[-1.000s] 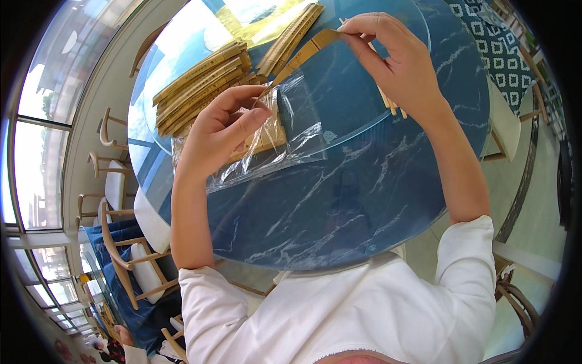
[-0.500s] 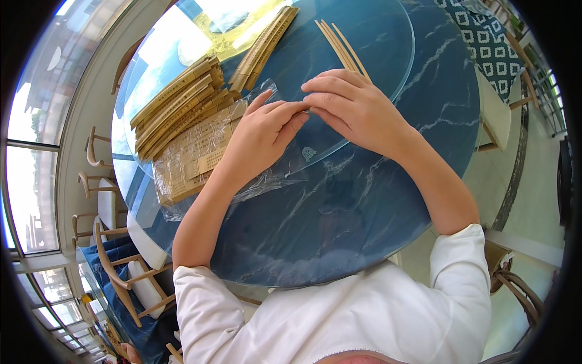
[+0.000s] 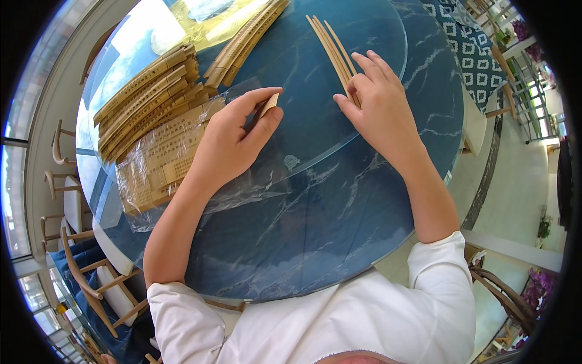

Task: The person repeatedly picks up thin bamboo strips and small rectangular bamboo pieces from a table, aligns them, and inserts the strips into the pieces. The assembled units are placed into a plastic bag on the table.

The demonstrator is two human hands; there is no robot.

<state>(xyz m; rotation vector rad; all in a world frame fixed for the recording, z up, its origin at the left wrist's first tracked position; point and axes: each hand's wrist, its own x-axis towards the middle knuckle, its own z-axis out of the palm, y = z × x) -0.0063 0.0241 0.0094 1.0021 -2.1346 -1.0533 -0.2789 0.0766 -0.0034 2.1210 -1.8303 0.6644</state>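
Observation:
My left hand (image 3: 233, 136) is closed around a brown paper sleeve (image 3: 272, 102), with only its end showing between thumb and forefinger. To the right, my right hand (image 3: 382, 106) reaches over several slim wooden chopsticks (image 3: 332, 50) on the glass turntable. Its fingers are spread, the thumb and a bent finger beside the sticks' near ends; whether they touch is unclear. A fanned stack of printed brown paper chopstick sleeves (image 3: 148, 97) lies left of my left hand. Below it sits a pack of more sleeves in clear plastic wrap (image 3: 167, 155), partly behind my left wrist.
A smaller row of brown sleeves (image 3: 245, 43) lies farther back. The round glass turntable (image 3: 364, 30) rests on a blue marbled table (image 3: 303, 242). Wooden chairs (image 3: 112, 288) stand at the left; a patterned cloth (image 3: 467, 54) hangs at the far right.
My hands, which were together at the fingertips, have moved apart. The right has gone to the chopsticks and opened; the left shows the sleeve's end. The whole view has shifted somewhat.

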